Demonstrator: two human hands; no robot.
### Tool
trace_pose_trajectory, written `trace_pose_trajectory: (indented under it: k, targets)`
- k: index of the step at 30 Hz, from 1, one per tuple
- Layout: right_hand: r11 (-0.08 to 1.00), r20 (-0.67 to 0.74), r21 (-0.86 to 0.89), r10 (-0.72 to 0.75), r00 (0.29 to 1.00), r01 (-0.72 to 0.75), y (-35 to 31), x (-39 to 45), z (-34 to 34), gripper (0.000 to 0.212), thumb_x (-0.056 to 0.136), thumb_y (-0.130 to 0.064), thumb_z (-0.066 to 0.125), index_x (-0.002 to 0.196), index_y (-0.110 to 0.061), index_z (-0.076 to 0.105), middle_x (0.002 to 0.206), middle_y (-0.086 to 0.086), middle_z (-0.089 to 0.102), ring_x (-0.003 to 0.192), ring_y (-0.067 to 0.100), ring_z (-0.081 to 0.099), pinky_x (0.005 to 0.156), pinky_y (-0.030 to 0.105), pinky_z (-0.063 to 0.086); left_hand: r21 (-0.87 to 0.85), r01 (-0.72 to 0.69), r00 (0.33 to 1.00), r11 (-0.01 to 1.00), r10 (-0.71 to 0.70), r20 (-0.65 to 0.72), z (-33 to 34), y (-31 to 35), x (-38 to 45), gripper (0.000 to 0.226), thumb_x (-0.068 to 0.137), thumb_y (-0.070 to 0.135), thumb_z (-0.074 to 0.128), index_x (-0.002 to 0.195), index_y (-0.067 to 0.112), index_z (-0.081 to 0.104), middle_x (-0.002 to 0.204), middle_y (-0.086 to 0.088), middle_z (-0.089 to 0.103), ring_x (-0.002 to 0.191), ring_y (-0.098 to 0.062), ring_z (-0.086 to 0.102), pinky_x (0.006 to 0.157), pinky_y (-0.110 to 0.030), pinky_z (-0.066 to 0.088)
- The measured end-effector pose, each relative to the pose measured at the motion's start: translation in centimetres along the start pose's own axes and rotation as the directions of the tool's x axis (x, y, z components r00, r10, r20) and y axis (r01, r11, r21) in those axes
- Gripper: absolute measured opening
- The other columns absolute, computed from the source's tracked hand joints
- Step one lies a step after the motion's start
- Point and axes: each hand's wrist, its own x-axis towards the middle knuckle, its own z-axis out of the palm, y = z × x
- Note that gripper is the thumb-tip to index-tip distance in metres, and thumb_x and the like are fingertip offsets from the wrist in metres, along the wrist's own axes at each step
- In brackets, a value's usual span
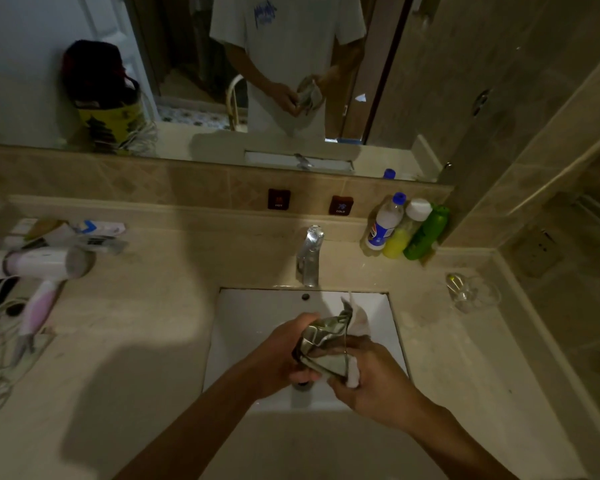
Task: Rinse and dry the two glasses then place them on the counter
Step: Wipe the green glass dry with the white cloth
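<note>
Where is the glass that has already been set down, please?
In the head view, the glass lies on the counter right of the sink, below the bottles.

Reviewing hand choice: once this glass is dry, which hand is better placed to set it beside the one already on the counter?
Probably the right hand: it is nearer the clear glass standing on the beige counter right of the white sink. The left hand would cross over.

1. Your cloth wraps whatever your left hand and right hand hold, so you cannot make out a glass inside.
2. Your hands cover the sink drain.
3. The hair dryer cable runs off the left edge.
4. The clear glass on the counter shows only faint outlines.
</note>
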Motion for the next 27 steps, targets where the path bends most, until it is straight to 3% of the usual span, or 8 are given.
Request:
trace_pose_trajectory:
  k: [5,8,12,14,17,20,24,27]
  targets:
    - [0.905,0.140,-0.372,-0.165,0.976,0.207,0.9,0.5,-1.0,0.052,0.078,-0.026,0.050,0.129,-0.032,0.059,0.131,-0.014,0.058,0.122,0.005,0.051,0.109,0.009,0.023,-0.050,0.012,0.998,0.999,-0.009,0.065,-0.3,-0.4,-0.2,0.032,0.102,0.039,0.047,0.084,0.016,0.058,0.071,-0.010,0.036,0.063,-0.028,0.010,0.042,-0.021,0.031]
    - [0.902,0.101,-0.405,-0.119,0.988,0.151,1.0,0.8,-0.2,0.049,0.082,-0.024,0.048,0.130,-0.030,0.057,0.132,-0.006,0.057,0.123,0.015,0.052,0.111,0.018,0.030,-0.027,0.015,1.000,1.000,-0.014,0.010,-0.5,0.2,0.0,0.030,0.101,0.039,0.048,0.089,0.013,0.058,0.073,-0.009,0.044,0.061,-0.020,0.027,0.048,-0.023,0.031]
    - [0.990,0.034,-0.126,0.073,0.997,-0.068,0.6,0.9,1.2,0.049,0.079,-0.006,0.061,0.123,-0.028,0.060,0.122,-0.009,0.063,0.112,0.008,0.059,0.095,0.015,0.046,0.022,-0.057,0.996,0.998,0.059,-0.067,0.0,-0.1,0.3,0.033,0.104,0.038,0.044,0.094,0.008,0.052,0.075,-0.017,0.042,0.051,-0.016,0.038,0.042,-0.024,0.033]
    - [0.976,0.015,0.102,0.191,0.981,-0.192,0.5,1.1,1.5,0.045,0.075,-0.002,0.067,0.114,-0.024,0.066,0.111,-0.007,0.069,0.104,0.009,0.065,0.087,0.020,0.051,0.286,-0.121,0.961,0.951,0.184,-0.205,0.1,-1.0,0.8,0.043,0.103,0.041,0.044,0.106,0.000,0.056,0.086,-0.018,0.053,0.065,-0.021,0.053,0.051,-0.029,0.045]
    - [0.701,0.206,0.600,0.328,0.922,-0.384,0.8,0.8,1.4,0.050,0.062,0.006,0.074,0.110,-0.006,0.069,0.104,0.015,0.072,0.098,0.028,0.069,0.086,0.040,0.056,0.778,-0.263,0.816,0.570,0.562,-0.136,-0.6,-3.0,1.5,0.041,0.098,0.042,0.042,0.104,0.007,0.060,0.097,-0.007,0.063,0.082,-0.018,0.061,0.070,-0.028,0.053]
    - [0.573,0.260,0.709,0.331,0.907,-0.412,1.4,0.2,1.7,0.051,0.058,0.001,0.072,0.109,-0.003,0.068,0.107,0.021,0.070,0.104,0.034,0.066,0.087,0.042,0.053,0.690,-0.373,0.753,0.620,0.637,-0.165,-0.2,-3.5,1.3,0.018,0.102,0.028,0.047,0.092,0.016,0.056,0.077,0.001,0.063,0.066,-0.004,0.059,0.061,-0.016,0.046]
    - [0.766,0.154,0.499,0.382,0.911,-0.406,0.8,0.1,1.7,0.038,0.072,0.005,0.075,0.105,-0.014,0.072,0.095,-0.002,0.075,0.092,0.009,0.070,0.074,0.019,0.055,0.401,-0.117,0.968,0.908,0.195,-0.160,-0.5,-2.2,0.2,0.033,0.104,0.043,0.042,0.100,0.013,0.057,0.075,-0.002,0.057,0.050,-0.005,0.051,0.045,-0.020,0.039]
    - [0.946,0.148,0.055,0.308,0.940,-0.319,0.2,0.0,2.1,0.039,0.085,-0.011,0.068,0.118,-0.030,0.061,0.109,-0.019,0.065,0.099,-0.005,0.060,0.082,0.009,0.048,-0.044,0.112,0.993,0.993,-0.113,-0.017,-1.3,-1.6,-0.3,0.042,0.107,0.040,0.035,0.095,0.006,0.056,0.066,-0.007,0.051,0.049,-0.014,0.045,0.040,-0.023,0.039]
